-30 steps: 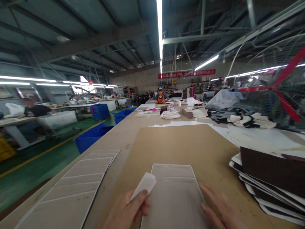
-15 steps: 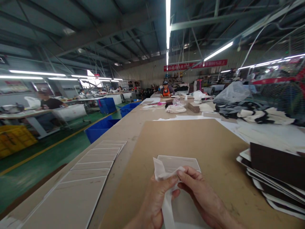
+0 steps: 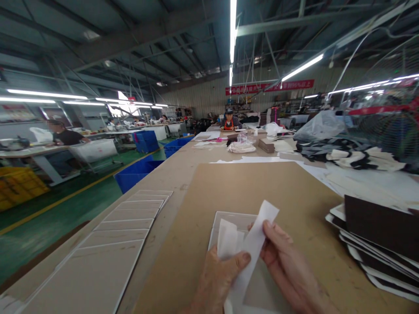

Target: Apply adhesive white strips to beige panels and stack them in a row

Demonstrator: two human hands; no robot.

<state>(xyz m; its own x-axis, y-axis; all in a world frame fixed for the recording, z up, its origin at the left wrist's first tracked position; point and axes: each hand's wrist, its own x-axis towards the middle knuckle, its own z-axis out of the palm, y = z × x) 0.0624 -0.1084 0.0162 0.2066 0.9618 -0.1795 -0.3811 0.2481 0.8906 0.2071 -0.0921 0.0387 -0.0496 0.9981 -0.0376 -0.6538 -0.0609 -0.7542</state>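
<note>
- The left hand (image 3: pixel 218 281) pinched a white paper strip (image 3: pixel 252 244) under its thumb.
- The right hand (image 3: pixel 288 272) gripped the same strip, just beside the left.
- A grey panel (image 3: pixel 229 220) lay beneath both hands on the surface (image 3: pixel 255 187).

Bright, even light from long ceiling tubes (image 3: pixel 233 26); they blow out to white glare. Soft, faint shadows on the table (image 3: pixel 170 174). Wide-angle bend at edges, beams curve. Fan guard (image 3: pixel 389 126) at right smeared w/ blur; hands at bottom slightly soft; far end hazy.
</note>
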